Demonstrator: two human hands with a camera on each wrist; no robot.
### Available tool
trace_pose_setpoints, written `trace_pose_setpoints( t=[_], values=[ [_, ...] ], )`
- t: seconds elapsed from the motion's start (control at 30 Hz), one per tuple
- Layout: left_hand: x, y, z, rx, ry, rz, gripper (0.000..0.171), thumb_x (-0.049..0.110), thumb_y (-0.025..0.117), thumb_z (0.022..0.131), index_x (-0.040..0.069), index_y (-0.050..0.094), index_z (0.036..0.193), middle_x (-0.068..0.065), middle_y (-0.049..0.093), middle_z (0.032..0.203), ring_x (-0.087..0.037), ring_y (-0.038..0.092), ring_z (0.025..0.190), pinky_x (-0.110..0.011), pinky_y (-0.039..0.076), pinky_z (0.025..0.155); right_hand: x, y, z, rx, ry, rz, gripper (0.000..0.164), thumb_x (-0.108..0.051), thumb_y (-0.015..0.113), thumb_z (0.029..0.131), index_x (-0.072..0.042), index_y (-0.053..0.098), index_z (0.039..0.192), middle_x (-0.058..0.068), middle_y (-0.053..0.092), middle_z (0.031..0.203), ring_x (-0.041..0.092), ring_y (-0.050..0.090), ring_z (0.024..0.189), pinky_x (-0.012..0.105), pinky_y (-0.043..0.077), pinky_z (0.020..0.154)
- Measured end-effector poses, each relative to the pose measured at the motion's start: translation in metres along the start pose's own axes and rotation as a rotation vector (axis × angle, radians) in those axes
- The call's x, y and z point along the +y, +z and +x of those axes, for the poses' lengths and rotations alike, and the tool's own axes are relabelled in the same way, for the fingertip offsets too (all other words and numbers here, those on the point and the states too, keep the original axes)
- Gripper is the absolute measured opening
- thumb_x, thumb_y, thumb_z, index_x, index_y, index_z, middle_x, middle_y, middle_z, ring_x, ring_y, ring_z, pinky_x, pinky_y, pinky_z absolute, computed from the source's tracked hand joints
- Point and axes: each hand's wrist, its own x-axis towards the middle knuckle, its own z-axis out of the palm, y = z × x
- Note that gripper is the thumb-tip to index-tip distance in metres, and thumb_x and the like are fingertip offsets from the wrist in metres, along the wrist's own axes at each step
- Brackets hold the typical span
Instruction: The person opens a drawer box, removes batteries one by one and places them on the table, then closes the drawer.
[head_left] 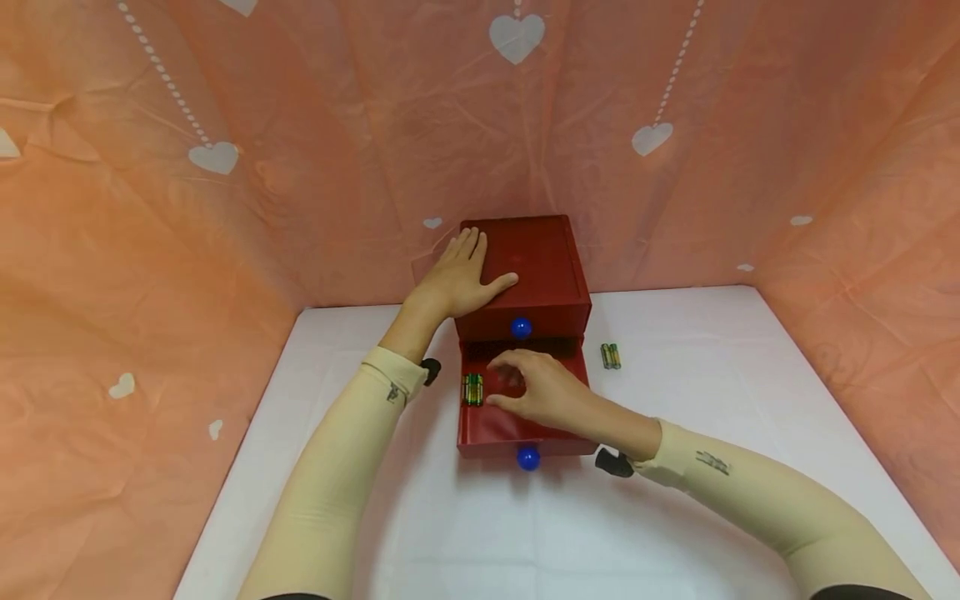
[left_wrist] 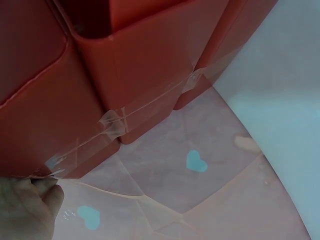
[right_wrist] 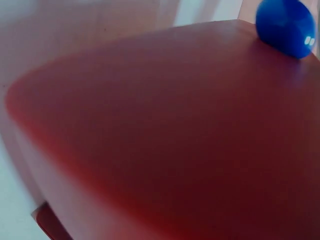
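My left hand (head_left: 457, 279) rests on top of a red drawer box (head_left: 536, 258), fingers spread. The left wrist view shows part of that hand (left_wrist: 27, 207) against the box's side (left_wrist: 145, 75). Below, the lower drawer (head_left: 517, 429) is pulled out. Over it hovers my right hand (head_left: 543, 392), thumb and fingers apart in a loose curve, with nothing visible between them. Several green-and-gold batteries (head_left: 472, 389) lie side by side along the drawer's left wall, just left of the right fingertips. In the right wrist view a red surface (right_wrist: 175, 125) hides that hand.
Two more batteries (head_left: 611, 356) lie on the white table (head_left: 675, 367) right of the box. The upper drawer is closed, with a blue knob (head_left: 521, 327). Another blue knob (head_left: 528, 458) sticks out from the lower drawer. A pink cloth (head_left: 420, 125) hangs behind.
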Motion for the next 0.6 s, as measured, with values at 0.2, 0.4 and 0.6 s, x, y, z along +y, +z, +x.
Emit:
trace_pose_setpoints(
  t=[0.2,0.4,0.6],
  values=[
    [0.0,0.0,0.0,0.0,0.002,-0.005,0.101,0.073,0.036,0.107,0.004,0.0,0.172,-0.015,-0.006,0.18,-0.026,-0.011,0.167,-0.036,-0.01,0.133,0.004,0.003,0.006,-0.044,0.022,0.022,0.046,-0.025,0.088,0.093,-0.004,0.071,0.131,0.003,0.074,0.107,0.013,0.068,0.091,0.027,0.062,0.081],
    [0.0,0.0,0.0,-0.006,0.0,-0.001,0.101,0.073,0.035,0.108,0.004,0.0,0.172,-0.015,-0.006,0.18,-0.025,-0.012,0.166,-0.036,-0.01,0.133,0.009,0.009,0.01,-0.062,0.019,0.016,0.044,-0.025,0.088,0.093,-0.004,0.072,0.129,0.003,0.074,0.105,0.014,0.068,0.092,0.028,0.062,0.084],
    [0.0,0.0,0.001,-0.004,0.0,-0.001,0.101,0.073,0.035,0.108,0.003,0.001,0.172,-0.015,-0.005,0.18,-0.025,-0.012,0.166,-0.036,-0.01,0.133,0.015,0.016,0.012,-0.068,0.01,0.004,0.043,-0.025,0.088,0.093,-0.003,0.072,0.127,0.002,0.073,0.103,0.014,0.066,0.091,0.026,0.06,0.083]
  ],
)
